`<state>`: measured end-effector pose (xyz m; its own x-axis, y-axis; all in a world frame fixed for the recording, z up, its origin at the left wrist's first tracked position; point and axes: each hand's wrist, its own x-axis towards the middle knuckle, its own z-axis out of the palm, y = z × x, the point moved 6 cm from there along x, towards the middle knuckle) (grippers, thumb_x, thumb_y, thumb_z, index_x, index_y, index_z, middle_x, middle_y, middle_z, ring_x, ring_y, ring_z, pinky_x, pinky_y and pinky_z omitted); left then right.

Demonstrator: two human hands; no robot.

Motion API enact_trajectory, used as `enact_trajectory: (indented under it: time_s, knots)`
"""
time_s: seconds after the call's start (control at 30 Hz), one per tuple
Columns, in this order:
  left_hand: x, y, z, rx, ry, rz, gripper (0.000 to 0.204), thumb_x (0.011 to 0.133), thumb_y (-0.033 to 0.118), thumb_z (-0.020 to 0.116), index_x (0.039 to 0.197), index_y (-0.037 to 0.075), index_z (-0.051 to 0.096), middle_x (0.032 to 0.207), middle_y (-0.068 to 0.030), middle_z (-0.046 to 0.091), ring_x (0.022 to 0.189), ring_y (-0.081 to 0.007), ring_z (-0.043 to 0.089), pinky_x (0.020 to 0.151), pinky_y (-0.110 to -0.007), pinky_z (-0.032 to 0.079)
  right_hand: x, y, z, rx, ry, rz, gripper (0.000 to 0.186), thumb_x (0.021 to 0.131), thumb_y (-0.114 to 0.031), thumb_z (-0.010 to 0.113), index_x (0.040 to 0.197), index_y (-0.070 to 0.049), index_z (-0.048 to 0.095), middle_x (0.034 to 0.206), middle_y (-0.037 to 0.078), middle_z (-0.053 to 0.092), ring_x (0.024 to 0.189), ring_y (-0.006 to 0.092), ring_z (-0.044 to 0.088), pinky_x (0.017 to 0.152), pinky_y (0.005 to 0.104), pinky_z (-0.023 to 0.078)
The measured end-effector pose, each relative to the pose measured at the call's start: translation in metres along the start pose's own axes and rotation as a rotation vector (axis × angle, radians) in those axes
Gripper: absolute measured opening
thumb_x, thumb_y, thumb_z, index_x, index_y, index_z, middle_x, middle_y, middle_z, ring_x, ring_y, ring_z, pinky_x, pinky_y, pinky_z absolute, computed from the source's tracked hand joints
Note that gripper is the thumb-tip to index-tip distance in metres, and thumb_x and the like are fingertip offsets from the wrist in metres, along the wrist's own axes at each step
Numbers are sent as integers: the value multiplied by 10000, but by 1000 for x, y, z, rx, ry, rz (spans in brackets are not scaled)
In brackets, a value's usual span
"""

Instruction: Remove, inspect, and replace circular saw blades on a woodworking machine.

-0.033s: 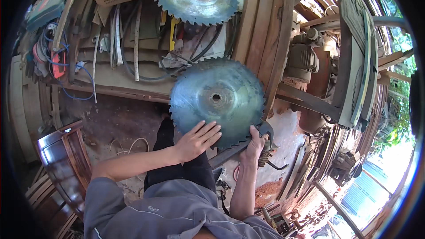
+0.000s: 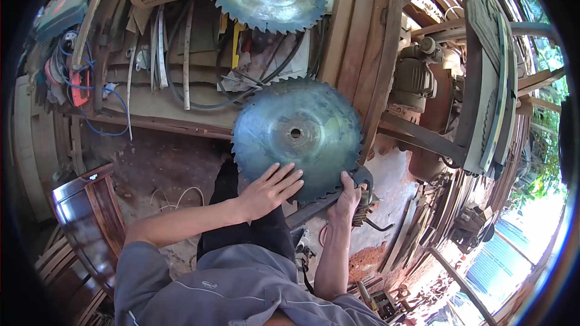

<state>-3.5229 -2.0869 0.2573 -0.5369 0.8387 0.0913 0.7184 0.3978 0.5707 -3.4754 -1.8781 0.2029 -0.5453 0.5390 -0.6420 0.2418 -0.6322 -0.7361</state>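
One saw blade (image 2: 314, 160) mid-view, right hand (image 2: 345, 199) grip clamped on its rim at 5 o'clock, left hand (image 2: 270, 187) laid flat near 7, so hold looks established, remainder unclear, second blade (image 2: 261, 7) untouched at 12 above the table (image 2: 175, 125).

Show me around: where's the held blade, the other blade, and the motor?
Held blade (image 2: 296, 145): head view, on its face, near the centre.
Other blade (image 2: 268, 0): head view, on its face.
Motor (image 2: 414, 82): head view, on its ribbed casing.
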Motion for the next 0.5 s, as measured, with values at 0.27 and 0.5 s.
enact_trajectory:
  time_s: [0.27,0.5]
  knots:
    - [33,-78,-8,-388,357,-557,113,862,66,630,958,14,656,860,-144,595,854,-349,576,745,-415,468,-4,7,-4,-42,2,-10,314,860,-24,612,1162,14,532,1044,89,603,921,217,623,847,354,520]
    - [53,-104,37,-421,160,-740,161,835,124,664,971,51,708,925,-145,577,900,-342,586,782,-433,475,-9,9,-3,-49,13,-31,355,866,-25,607,1208,20,524,1078,97,616,952,225,628,885,360,513]
